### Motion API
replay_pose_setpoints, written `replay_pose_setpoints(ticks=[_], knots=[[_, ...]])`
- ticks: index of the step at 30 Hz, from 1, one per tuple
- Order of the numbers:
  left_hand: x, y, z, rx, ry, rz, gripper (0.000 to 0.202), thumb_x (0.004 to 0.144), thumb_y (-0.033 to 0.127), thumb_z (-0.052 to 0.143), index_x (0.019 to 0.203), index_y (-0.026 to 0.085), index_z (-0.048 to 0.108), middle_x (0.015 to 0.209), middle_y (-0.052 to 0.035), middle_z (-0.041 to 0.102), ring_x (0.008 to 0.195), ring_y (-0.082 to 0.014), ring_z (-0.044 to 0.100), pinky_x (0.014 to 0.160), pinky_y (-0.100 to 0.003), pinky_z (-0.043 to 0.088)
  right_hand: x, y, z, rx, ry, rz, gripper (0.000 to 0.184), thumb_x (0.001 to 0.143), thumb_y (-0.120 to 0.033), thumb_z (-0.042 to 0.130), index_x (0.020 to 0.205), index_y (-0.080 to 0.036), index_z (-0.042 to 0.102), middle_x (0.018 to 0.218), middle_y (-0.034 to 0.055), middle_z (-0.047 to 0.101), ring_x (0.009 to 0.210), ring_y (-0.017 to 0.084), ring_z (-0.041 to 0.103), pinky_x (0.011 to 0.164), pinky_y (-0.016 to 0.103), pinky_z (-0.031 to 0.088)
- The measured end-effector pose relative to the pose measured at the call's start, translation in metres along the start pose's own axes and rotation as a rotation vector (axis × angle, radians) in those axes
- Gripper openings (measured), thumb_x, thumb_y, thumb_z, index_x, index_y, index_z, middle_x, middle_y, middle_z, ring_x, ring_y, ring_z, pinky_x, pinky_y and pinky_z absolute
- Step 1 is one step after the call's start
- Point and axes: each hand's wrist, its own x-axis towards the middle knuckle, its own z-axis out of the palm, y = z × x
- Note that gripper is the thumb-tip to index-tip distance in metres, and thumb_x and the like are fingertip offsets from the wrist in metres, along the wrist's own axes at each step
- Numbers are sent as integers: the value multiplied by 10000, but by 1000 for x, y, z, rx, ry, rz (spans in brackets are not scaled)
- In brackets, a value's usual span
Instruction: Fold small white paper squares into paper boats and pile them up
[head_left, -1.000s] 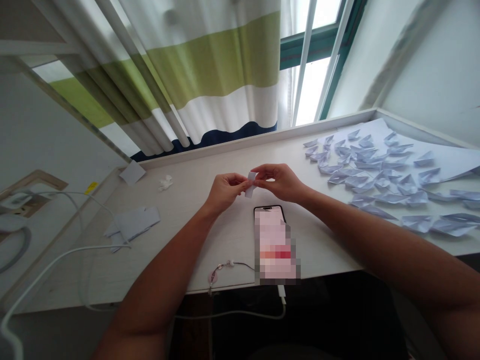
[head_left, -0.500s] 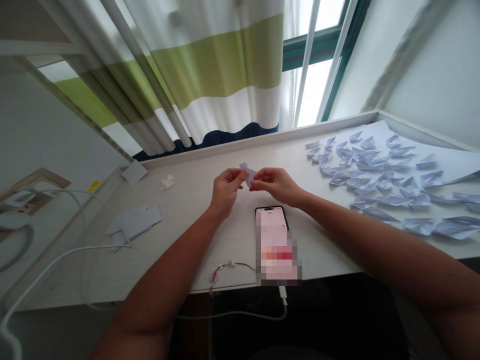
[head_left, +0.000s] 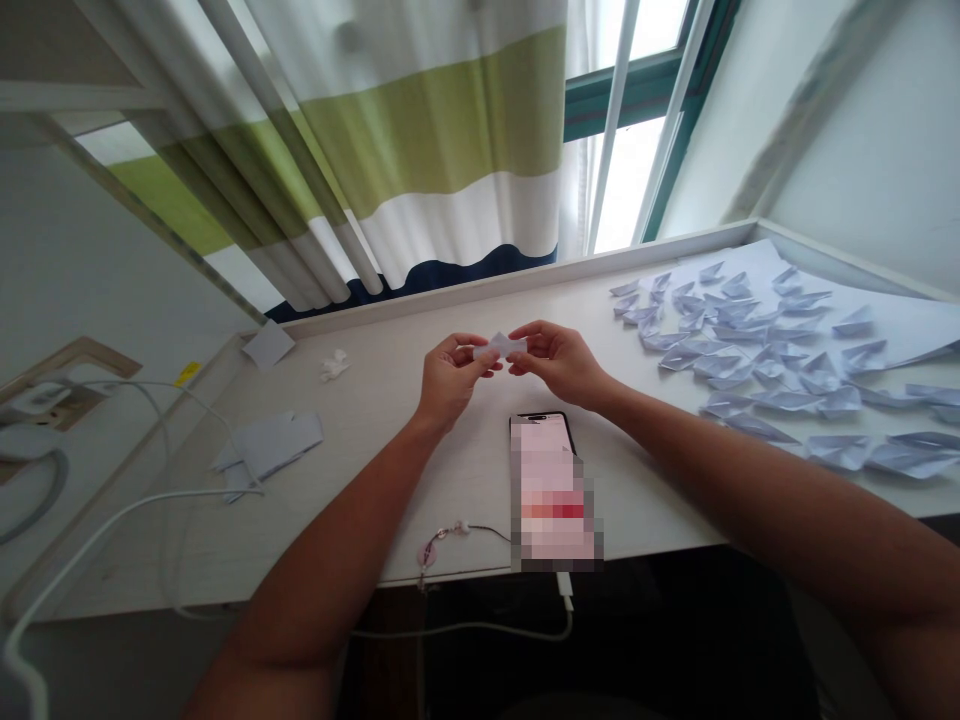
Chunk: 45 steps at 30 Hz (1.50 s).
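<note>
A small folded white paper (head_left: 499, 345) is held up over the desk, its peaked middle pointing away from me and its ends spread sideways. My left hand (head_left: 450, 375) pinches its left end between thumb and fingers. At the right end, my right hand (head_left: 559, 362) grips it the same way, so both hands are closed on the one piece. Fingers and thumbs cover parts of the folds. Many small folded paper boats (head_left: 772, 350) lie in a loose spread to the right of my hands.
A phone (head_left: 544, 465) with a beaded strap (head_left: 442, 535) lies before me, plugged into a white cable (head_left: 465, 630). Paper sheets (head_left: 277, 447), a single square sheet (head_left: 268, 344) and a crumpled scrap (head_left: 334, 365) are on the left. A raised rim (head_left: 442, 295) borders the desk's back.
The folded paper has turned from a slanted, upright position to lying crosswise with its peak up. My right hand has shifted its grip to the paper's right end.
</note>
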Motion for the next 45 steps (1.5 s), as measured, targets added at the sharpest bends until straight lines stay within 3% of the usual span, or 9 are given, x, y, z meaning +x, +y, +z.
replay_pose_setpoints(ticks=[4,7,11,15,20,26,32,40,45], knots=[[2,0,-1,24,16,69,344,722,365,974,885,182,733,851,-29,785,763,-167,736,681,-290,577,0,-2,-2,-9,15,-18,437,848,-489,922,1119,-197,744,689,-65,628,745,195,778,773,381,667],[3,1,-4,66,2,82,311,726,359,965,864,180,751,853,-27,773,760,-154,708,676,-284,570,1,-2,-5,-26,6,-35,393,870,-466,901,1127,-202,763,686,-64,632,746,196,784,769,374,666],[3,1,-6,91,-24,0,385,712,441,977,877,177,750,809,-31,757,777,-167,707,683,-289,560,3,3,-6,-13,11,-55,402,856,-472,909,1122,-203,772,748,-36,697,732,189,782,736,360,661],[4,0,-6,72,-46,-74,475,660,504,1004,878,175,740,786,-33,749,776,-173,704,696,-295,551,4,7,-6,6,16,-30,444,830,-486,934,1123,-196,771,729,-46,664,719,190,778,717,361,664],[4,3,-8,30,-76,-155,490,617,484,1022,867,180,729,793,-22,743,792,-167,701,711,-286,532,4,6,-7,10,15,-15,450,836,-483,935,1135,-188,773,720,-47,648,737,199,782,732,377,681],[3,4,-11,88,-99,-164,467,619,459,1019,862,180,734,846,-21,748,769,-143,670,686,-272,503,3,3,-7,-26,0,0,393,866,-440,901,1132,-177,778,839,21,771,754,191,775,748,387,692],[1,4,-11,116,-199,-222,493,612,489,1033,813,182,703,806,-23,738,757,-158,691,681,-276,521,3,4,-11,-32,-23,38,362,856,-414,902,1102,-172,793,841,40,793,716,182,757,733,382,675],[3,-3,-10,151,-138,-142,490,619,577,1024,798,179,802,814,-48,770,716,-143,643,665,-278,525,2,1,-10,-42,-45,52,348,850,-424,909,1068,-174,803,809,37,805,705,180,764,714,358,660],[3,-2,-9,109,-113,-145,509,590,597,1029,729,173,783,925,-68,807,750,-139,666,689,-276,559,3,0,-9,-56,-46,34,337,846,-407,911,1055,-166,805,802,39,802,694,181,767,717,358,660]])
